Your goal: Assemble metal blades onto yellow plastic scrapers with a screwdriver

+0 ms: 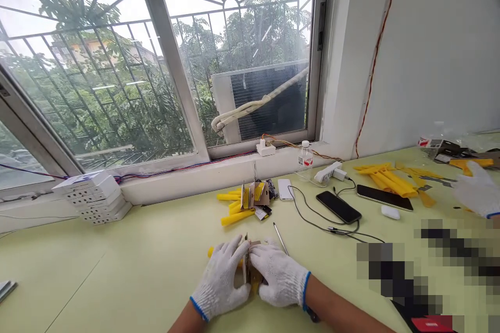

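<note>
In a white knit glove with a blue cuff, my left hand [221,280] grips one side of a brown cardboard packaging card [246,260]. My right hand [278,274], gloved the same way, closes on the card's other side. A yellow handle end [211,252] pokes out beyond my left fingers; the rest of that tool is mostly hidden. Just past my hands lies a pile of yellow-handled tools [237,217] with cardboard cards [260,193] around their ends. A pen-like metal rod [280,238] rests beside my right fingers.
A white phone [285,189], black phones [339,206] and cables lie to the right. Beyond them are loose yellow handles [390,179] and another person's gloved hand [474,190]. White boxes [96,197] are stacked at left by the window. A bottle [305,156] stands near the sill.
</note>
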The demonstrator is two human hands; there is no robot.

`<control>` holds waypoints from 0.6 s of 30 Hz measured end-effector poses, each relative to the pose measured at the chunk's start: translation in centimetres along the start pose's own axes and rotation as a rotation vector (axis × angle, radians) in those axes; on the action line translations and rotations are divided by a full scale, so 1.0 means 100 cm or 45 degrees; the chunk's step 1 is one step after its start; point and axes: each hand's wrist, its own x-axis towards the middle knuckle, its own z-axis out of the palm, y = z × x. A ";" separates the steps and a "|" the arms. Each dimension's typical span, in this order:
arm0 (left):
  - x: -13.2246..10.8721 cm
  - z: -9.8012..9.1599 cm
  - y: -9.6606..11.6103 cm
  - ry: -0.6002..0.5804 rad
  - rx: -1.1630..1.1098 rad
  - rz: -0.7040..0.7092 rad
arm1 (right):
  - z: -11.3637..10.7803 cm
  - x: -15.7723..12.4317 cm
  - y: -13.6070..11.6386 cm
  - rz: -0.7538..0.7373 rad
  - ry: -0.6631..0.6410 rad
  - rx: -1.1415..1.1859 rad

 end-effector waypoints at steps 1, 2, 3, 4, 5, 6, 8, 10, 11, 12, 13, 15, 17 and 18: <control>-0.001 -0.002 0.003 0.005 0.010 0.028 | 0.001 -0.001 0.000 0.014 0.015 0.028; -0.002 -0.003 0.004 0.016 0.022 0.059 | 0.002 -0.001 -0.001 0.039 0.024 0.044; -0.004 -0.004 0.005 0.042 0.042 0.081 | 0.004 -0.001 -0.001 0.069 0.027 0.047; -0.005 -0.004 0.006 0.074 0.063 0.109 | 0.006 0.000 -0.001 0.099 0.025 0.041; -0.006 -0.002 0.005 0.111 0.087 0.134 | 0.008 0.001 -0.001 0.124 0.018 0.033; -0.007 -0.001 0.005 0.150 0.108 0.154 | 0.011 0.002 -0.001 0.139 0.013 0.030; -0.009 0.003 0.004 0.224 0.141 0.180 | 0.015 0.004 0.000 0.148 0.017 0.038; -0.011 0.006 0.004 0.276 0.169 0.176 | 0.016 0.006 0.000 0.151 0.043 0.035; -0.012 0.007 0.005 0.292 0.184 0.163 | 0.016 0.006 -0.001 0.161 0.054 0.020; -0.012 0.007 0.006 0.300 0.200 0.149 | 0.015 0.006 -0.002 0.176 0.059 -0.005; -0.012 0.008 0.007 0.305 0.215 0.136 | 0.014 0.006 -0.003 0.191 0.058 -0.036; -0.012 0.009 0.007 0.317 0.248 0.117 | 0.010 0.007 -0.005 0.215 0.041 -0.098; -0.010 0.010 0.006 0.330 0.271 0.117 | 0.006 0.009 -0.007 0.226 0.016 -0.168; -0.008 0.010 0.005 0.337 0.279 0.120 | 0.004 0.009 -0.008 0.231 0.002 -0.202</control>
